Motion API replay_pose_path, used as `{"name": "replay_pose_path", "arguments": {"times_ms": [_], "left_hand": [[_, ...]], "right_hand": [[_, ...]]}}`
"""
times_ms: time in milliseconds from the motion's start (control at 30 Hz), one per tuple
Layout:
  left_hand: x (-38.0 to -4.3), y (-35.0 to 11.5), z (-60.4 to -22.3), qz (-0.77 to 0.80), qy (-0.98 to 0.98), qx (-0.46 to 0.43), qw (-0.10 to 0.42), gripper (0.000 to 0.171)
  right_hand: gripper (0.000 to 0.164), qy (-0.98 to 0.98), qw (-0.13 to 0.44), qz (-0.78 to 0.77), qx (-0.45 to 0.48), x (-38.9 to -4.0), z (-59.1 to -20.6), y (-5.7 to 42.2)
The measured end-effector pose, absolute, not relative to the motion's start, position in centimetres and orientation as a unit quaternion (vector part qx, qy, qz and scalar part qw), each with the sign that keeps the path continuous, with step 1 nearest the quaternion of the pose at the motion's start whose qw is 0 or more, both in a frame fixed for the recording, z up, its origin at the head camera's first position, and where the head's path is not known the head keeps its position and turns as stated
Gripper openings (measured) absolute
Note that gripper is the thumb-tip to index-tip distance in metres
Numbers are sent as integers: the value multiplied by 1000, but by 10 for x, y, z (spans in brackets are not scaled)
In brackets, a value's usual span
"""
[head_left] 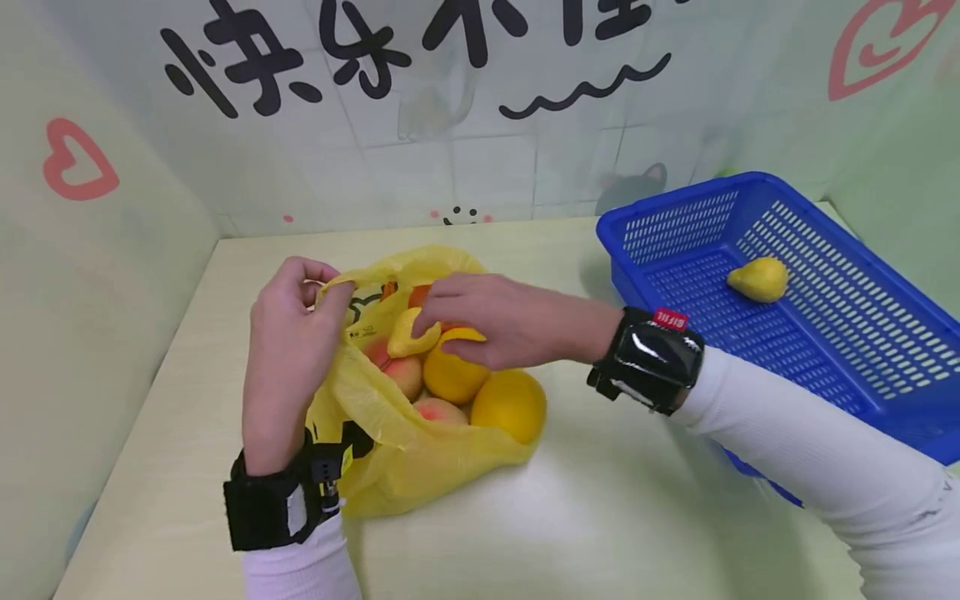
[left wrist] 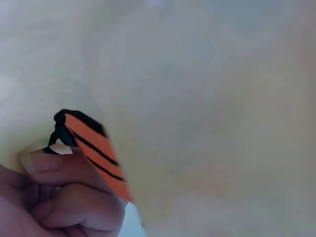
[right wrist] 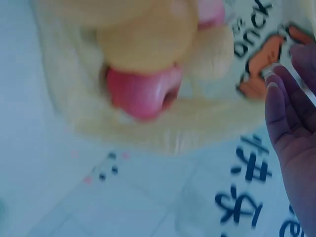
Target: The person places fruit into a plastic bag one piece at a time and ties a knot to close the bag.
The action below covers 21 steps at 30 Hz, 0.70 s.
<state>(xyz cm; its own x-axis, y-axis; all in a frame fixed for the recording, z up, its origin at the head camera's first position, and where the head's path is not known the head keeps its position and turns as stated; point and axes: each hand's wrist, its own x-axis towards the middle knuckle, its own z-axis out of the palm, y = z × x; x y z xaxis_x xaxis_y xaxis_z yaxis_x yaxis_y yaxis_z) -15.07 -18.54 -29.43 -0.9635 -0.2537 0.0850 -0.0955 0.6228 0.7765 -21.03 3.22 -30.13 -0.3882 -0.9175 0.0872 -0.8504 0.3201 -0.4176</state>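
Note:
My left hand (head_left: 292,342) pinches the left rim of a yellow plastic bag (head_left: 420,471), which lies on its side with its mouth spread. In the left wrist view, the curled fingers (left wrist: 74,207) grip the bag beside its orange and black print. Over the mouth is my right hand (head_left: 487,321), its fingers above a yellow pear-like fruit (head_left: 412,333). The right wrist view shows those fingers (right wrist: 279,116) extended, with nothing between them. In the bag are peaches (head_left: 403,375), oranges (head_left: 453,371) and a red fruit (right wrist: 143,94) partly covered by others.
To the right on the pale table (head_left: 592,517) stands a blue slotted basket (head_left: 660,275), holding one yellow pear (head_left: 761,279). A tiled wall (head_left: 480,183) with black lettering rises behind the table, and side walls flank it.

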Motion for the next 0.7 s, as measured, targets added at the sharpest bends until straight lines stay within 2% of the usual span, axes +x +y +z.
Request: {"name": "replay_pose_path", "arguments": {"times_ms": [200,400,567,700], "left_hand": [[-150,-187,-294,-408,-904,102,81,33],[-150,-189,-292,-402,-905,111,80,38],[-150,-188,-292,-408,-903,111,75,40],[-151,-187,-293,-413,-902,106,72,42]], "right_hand": [[26,866,34,-182,-464,-233,-279,86],[31,927,15,-155,-342,-258,-261,144],[34,951,25,-147,-272,-282,-268,197],[39,963,85,-113,-229,-297,-282,240]]}}
